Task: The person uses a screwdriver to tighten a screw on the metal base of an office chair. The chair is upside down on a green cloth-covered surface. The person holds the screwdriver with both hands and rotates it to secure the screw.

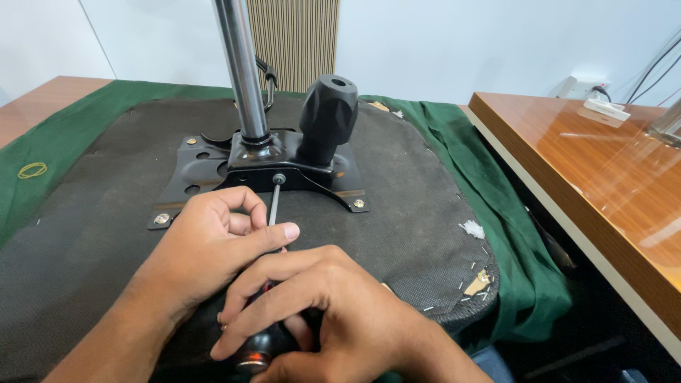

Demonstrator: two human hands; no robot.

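A: Where are the hands, and what do they hold?

B: Both sit at about six o'clock. The right hand (333, 312) is closed around the dark handle of a screwdriver (274, 206). The left hand (213, 245) curls around the thin metal shaft, thumb laid across it, fingers bent in.

A: Where does the screwdriver point?

B: Up towards twelve o'clock. Its tip meets a screw (279, 179) on the front edge of a black metal plate (206, 167), which lies on the dark fabric underside of a chair seat (85, 234).

A: What stands close by?

B: A shiny metal pole (240, 71) rises from the plate, just left of the screw. A thick black knob (328, 117) stands at about one o'clock from the screw, very near the shaft's line. Bolts (162, 219) sit at the plate's corners.

A: And further out?

B: A green cloth (525, 234) lies under the seat. A yellow rubber band (32, 170) rests on it at nine o'clock. A wooden table (603, 177) fills three o'clock, with a white power strip (604, 108) at its far end.
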